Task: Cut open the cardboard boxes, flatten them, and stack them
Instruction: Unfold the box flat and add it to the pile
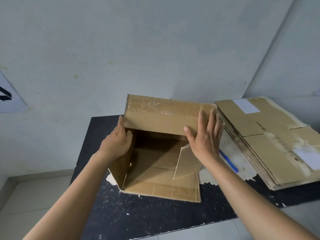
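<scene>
A brown cardboard box (162, 115) lies on its side on the black table top (138, 215), its open end facing me. Old clear tape shows on its upper panel. My left hand (117, 142) grips the box's left wall near the top corner, thumb inside and fingers outside. My right hand (206, 137) lies flat with straight fingers on the right end of the upper panel. One inner flap (187, 161) leans loose inside the box, and the bottom flap lies flat towards me.
A stack of flattened boxes (270, 141) lies at the right, close beside the box. A blue tool like a cutter or pen (228, 161) lies between them on torn white paper. A wall stands right behind the table; tiled floor is at the left.
</scene>
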